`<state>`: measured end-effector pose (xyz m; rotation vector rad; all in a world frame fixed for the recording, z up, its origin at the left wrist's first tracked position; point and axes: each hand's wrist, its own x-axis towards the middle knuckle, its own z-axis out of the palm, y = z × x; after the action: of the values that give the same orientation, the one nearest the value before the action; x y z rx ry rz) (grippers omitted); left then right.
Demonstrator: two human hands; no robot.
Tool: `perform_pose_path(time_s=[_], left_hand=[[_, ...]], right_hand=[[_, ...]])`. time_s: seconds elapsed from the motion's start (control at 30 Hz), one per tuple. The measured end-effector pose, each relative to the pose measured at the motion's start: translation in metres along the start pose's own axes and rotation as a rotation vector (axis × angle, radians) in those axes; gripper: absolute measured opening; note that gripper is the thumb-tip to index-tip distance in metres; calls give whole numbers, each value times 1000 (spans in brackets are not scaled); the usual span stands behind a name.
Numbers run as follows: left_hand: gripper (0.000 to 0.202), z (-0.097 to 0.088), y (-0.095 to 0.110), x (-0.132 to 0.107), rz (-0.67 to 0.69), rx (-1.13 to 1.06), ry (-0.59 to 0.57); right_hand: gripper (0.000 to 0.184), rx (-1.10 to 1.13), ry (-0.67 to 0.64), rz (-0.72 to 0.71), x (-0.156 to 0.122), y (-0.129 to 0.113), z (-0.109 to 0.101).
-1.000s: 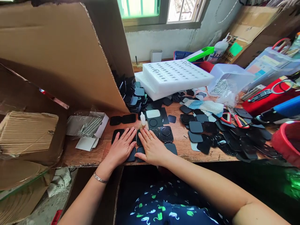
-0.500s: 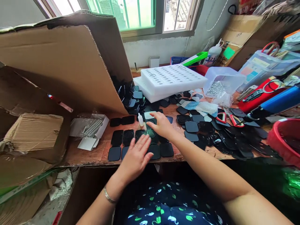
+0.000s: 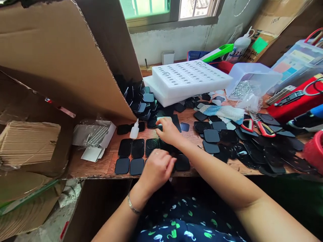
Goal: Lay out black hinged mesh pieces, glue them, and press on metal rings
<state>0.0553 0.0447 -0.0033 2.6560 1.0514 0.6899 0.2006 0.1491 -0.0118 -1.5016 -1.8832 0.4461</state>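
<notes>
1. right hand (image 3: 168,131) is extended over the wooden bench (image 3: 101,164); its fingertips are curled down onto a pale rounded plate (image 3: 164,119) lying on a black sheet (image 3: 176,121). whether the plate is pinched or only touched cannot be told.
2. left hand (image 3: 157,168) is held loosely curled, fingers bent, over the near rows of black square pads (image 3: 131,156) at the bench's front edge. whether anything is held cannot be told.
3. pads are laid flat in two rows, each just beside the next; some show a ribbed face.
4. small white bottle (image 3: 134,129) is stood upright just behind the rows.
5. white foam tray (image 3: 189,79) is placed farther back, near the window wall.
6. cardboard flap (image 3: 63,57) is raised at the left.
</notes>
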Motion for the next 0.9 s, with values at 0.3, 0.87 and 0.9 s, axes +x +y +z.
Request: perform_pose_path(time_s=[0.3,0.87,0.9], left_hand=[[37,-46,-114,37,-721,441,-41],[18,-69,-145,34,-346,256,-145],[18,-71,-138,35,-338,249,-100]], right_hand=[[12,199,-185,-49,4,-27,0],[12,349,-59,64,-56,-2,-53],[12,380,-30,83,-59,-2,-56]])
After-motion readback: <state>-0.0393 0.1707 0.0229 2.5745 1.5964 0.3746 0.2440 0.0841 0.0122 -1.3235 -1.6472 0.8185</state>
